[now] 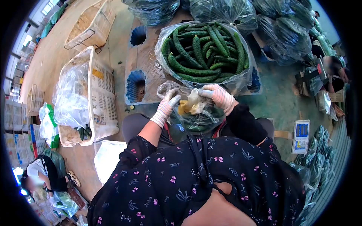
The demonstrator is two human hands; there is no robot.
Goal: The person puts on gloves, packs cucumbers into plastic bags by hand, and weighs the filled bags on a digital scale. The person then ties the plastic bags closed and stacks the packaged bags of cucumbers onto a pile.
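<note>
My left hand (166, 108), in a white striped glove, pinches the edge of a clear plastic bag (205, 122) in my lap. Dark green cucumbers show faintly through its lower part. My right hand (219, 98), gloved alike, has its fingers closed on a crumpled white-and-yellow piece (194, 100) over the bag's mouth; whether it is cloth or a glove I cannot tell. Just beyond both hands stands a large open clear bag (161, 49) full of long, bumpy green cucumbers (205, 52).
The full bag rests on a grey pallet (151, 79) with blue-lined holes. Left stands a white crate (102, 101) with plastic bags in it; another crate (90, 28) lies behind. Bagged goods (284, 35) pile up at back right. A scale display (301, 136) is right. Co-workers are at both sides.
</note>
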